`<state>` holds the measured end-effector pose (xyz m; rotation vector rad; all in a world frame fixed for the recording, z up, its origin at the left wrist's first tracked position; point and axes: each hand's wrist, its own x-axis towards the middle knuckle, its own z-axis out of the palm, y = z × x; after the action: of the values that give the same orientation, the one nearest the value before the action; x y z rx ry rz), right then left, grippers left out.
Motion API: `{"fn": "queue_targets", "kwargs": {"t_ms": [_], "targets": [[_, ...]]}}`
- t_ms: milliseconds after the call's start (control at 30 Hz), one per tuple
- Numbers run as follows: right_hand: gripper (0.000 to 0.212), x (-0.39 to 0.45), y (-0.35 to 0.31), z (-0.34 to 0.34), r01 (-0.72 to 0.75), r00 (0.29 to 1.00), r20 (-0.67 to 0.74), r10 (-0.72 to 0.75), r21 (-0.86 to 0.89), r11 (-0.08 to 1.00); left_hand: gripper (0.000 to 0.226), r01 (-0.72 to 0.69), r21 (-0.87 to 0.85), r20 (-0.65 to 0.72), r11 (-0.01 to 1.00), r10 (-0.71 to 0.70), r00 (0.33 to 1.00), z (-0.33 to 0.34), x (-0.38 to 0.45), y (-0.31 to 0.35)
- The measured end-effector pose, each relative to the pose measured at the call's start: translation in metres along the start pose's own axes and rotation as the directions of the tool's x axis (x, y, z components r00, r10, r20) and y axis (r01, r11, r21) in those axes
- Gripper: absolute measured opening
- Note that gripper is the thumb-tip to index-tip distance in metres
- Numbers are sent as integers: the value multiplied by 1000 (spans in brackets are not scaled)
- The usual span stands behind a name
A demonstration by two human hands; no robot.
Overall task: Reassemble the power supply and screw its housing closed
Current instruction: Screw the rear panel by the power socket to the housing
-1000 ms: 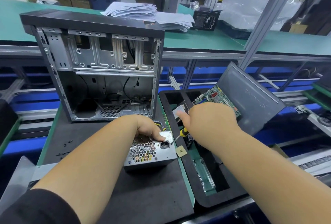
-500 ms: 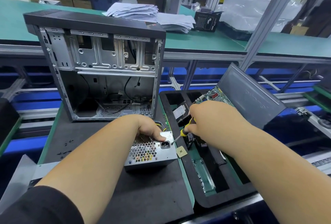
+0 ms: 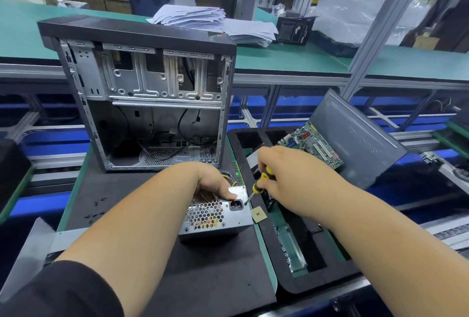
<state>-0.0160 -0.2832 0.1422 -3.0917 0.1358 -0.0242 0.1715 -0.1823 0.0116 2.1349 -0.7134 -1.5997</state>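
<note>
The left hand (image 3: 212, 182) presses down on the power supply (image 3: 215, 217) (fingers clamped on it); right hand (image 3: 284, 177) fingers grip the screwdriver (image 3: 258, 184), tip seemingly at a corner screw.

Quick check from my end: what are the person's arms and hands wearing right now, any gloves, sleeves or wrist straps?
No gloves: both hands, left and right, are bare, with no rings, watch or wrist strap visible. The left arm wears a black sleeve pushed up above the elbow, leaving the forearm uncovered. The right forearm is bare as far as the frame shows; any sleeve lies out of view.
</note>
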Motion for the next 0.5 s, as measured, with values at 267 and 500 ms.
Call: {"fn": "queue_targets", "kwargs": {"t_ms": [267,500], "targets": [[47,-3,-5,12,-195,978,-139,154,-358,913,47,30,-49,-8,998,-31,999,-2,1,0],[42,-2,-1,10,-246,969,-69,239,-110,963,43,37,-72,36,997,-34,999,-3,-2,2]]}}
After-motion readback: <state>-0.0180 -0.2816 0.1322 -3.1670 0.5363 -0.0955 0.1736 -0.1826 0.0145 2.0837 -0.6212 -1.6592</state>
